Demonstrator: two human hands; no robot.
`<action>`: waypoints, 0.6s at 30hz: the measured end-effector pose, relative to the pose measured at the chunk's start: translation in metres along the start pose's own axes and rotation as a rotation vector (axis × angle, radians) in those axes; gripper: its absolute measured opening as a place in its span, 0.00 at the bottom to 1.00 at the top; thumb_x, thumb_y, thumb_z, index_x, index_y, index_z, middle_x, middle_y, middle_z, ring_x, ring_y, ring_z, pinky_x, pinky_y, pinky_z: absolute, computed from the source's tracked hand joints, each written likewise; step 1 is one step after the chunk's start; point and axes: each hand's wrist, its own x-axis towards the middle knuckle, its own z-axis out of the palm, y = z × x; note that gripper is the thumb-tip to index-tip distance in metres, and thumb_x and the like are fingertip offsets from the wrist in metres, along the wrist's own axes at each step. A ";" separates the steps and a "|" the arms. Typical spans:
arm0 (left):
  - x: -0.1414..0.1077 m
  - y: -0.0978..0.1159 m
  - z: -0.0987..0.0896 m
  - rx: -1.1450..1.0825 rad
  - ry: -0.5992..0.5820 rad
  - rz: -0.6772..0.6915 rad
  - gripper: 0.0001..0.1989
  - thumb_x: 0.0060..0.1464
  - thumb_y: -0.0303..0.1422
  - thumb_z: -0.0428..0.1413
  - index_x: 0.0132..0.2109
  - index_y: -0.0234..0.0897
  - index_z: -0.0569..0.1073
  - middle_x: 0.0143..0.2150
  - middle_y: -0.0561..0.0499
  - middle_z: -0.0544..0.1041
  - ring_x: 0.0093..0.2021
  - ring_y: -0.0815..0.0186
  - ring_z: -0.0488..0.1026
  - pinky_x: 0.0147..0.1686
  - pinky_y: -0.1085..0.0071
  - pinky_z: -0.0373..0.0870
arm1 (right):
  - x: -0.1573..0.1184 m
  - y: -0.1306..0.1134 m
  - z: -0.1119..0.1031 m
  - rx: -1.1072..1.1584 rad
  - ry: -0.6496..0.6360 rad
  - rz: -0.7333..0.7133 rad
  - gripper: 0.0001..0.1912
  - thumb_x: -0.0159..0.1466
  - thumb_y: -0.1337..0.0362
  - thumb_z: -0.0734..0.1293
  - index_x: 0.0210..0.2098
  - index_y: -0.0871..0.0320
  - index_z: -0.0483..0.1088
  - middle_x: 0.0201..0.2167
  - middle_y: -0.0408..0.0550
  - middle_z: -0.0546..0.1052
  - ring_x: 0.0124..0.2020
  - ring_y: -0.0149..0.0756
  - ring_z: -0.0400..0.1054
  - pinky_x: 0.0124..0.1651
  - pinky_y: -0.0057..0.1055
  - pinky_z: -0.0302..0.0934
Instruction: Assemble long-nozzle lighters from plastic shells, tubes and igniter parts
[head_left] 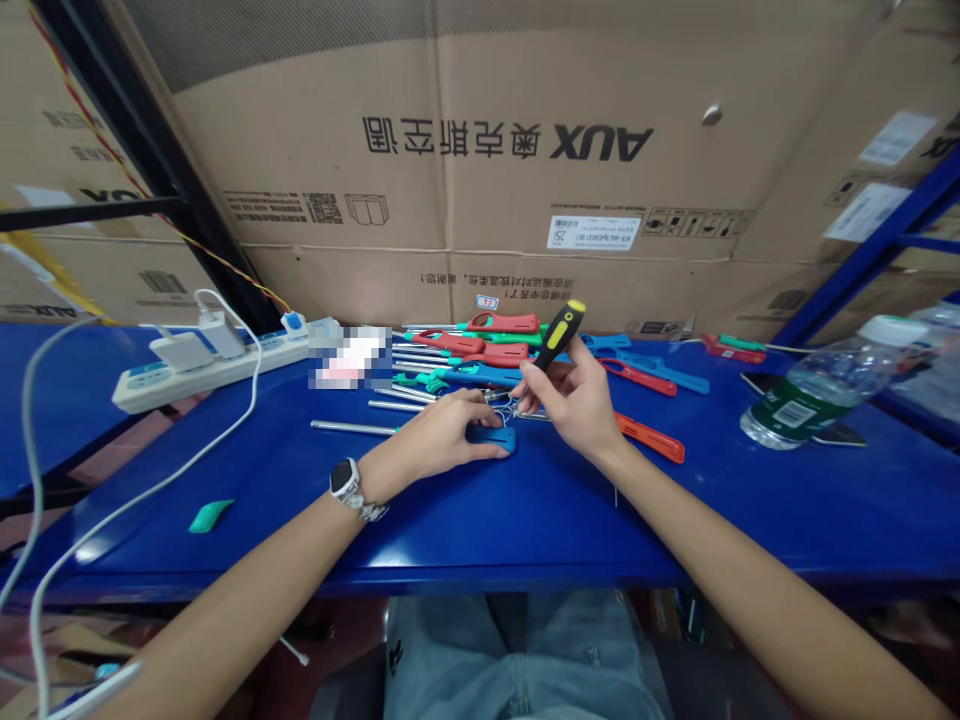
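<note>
My left hand is closed around a blue long-neck lighter, whose metal tube points left along the table. In my right hand is a black and yellow screwdriver, handle up and tilted. Its shaft is mostly behind my fingers; the lower end is close to the lighter, and I cannot tell whether they touch. Thin wires show between the two hands. Behind them lie several red, green and blue lighters. An orange lighter handle rests just right of my right wrist.
A white power strip with plugs and cables lies at the left. A green scrap sits near the front left. At the right stand a plastic bottle and a phone. A large cardboard box walls off the back of the blue table.
</note>
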 end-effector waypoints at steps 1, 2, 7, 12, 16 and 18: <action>0.001 0.000 0.000 0.003 0.004 -0.007 0.13 0.56 0.40 0.67 0.44 0.38 0.81 0.44 0.45 0.78 0.46 0.54 0.75 0.46 0.59 0.72 | 0.000 0.001 0.000 -0.005 -0.011 -0.006 0.18 0.63 0.51 0.74 0.45 0.50 0.65 0.26 0.41 0.78 0.20 0.37 0.72 0.26 0.38 0.70; 0.001 -0.001 -0.001 0.008 0.014 -0.016 0.13 0.56 0.41 0.68 0.44 0.38 0.82 0.43 0.45 0.78 0.44 0.55 0.76 0.45 0.59 0.71 | -0.001 0.002 0.001 -0.011 -0.023 -0.009 0.18 0.63 0.51 0.74 0.45 0.50 0.66 0.26 0.41 0.79 0.21 0.37 0.72 0.27 0.39 0.71; 0.000 -0.003 -0.003 0.040 0.027 -0.038 0.14 0.55 0.43 0.67 0.42 0.37 0.81 0.43 0.45 0.78 0.42 0.55 0.76 0.44 0.60 0.70 | -0.001 0.006 0.002 -0.048 -0.061 0.008 0.19 0.61 0.50 0.75 0.43 0.50 0.66 0.26 0.42 0.79 0.21 0.37 0.72 0.27 0.40 0.71; 0.000 -0.004 -0.003 0.050 0.018 -0.037 0.15 0.56 0.44 0.67 0.42 0.37 0.80 0.42 0.45 0.78 0.42 0.55 0.76 0.43 0.60 0.70 | -0.001 0.010 0.001 -0.109 -0.080 0.018 0.20 0.62 0.49 0.74 0.44 0.50 0.67 0.27 0.42 0.79 0.22 0.38 0.73 0.28 0.41 0.71; 0.000 -0.006 -0.002 0.056 0.026 -0.024 0.15 0.56 0.44 0.67 0.41 0.36 0.80 0.41 0.45 0.77 0.41 0.56 0.76 0.42 0.61 0.70 | -0.001 0.010 0.001 -0.115 -0.092 -0.006 0.18 0.62 0.51 0.75 0.44 0.50 0.67 0.27 0.42 0.79 0.22 0.39 0.73 0.29 0.42 0.70; 0.000 -0.007 -0.001 0.061 0.031 -0.019 0.15 0.56 0.44 0.66 0.41 0.36 0.80 0.41 0.46 0.77 0.40 0.57 0.76 0.41 0.61 0.70 | -0.002 0.010 0.002 -0.115 -0.102 -0.008 0.18 0.62 0.51 0.75 0.44 0.50 0.67 0.27 0.42 0.79 0.22 0.39 0.73 0.29 0.42 0.70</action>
